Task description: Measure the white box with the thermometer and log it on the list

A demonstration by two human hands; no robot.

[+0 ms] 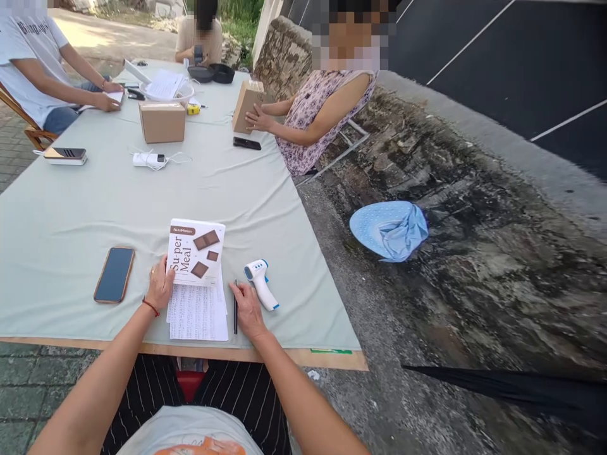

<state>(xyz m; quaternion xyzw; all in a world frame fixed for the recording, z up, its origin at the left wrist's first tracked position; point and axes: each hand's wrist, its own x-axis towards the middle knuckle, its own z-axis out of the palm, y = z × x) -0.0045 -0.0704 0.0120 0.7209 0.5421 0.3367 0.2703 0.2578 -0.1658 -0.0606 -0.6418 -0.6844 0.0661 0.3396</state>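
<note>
Left hand holding Su-per Meal box by its left edge, already over text-covered sheets, no opening visible; right hand loosely curled beside black pen, grip unclear, pen off the paper.

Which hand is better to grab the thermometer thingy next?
Probably the right hand: it rests right beside the thermometer, while the left hand is farther away, holding the white box.
</note>
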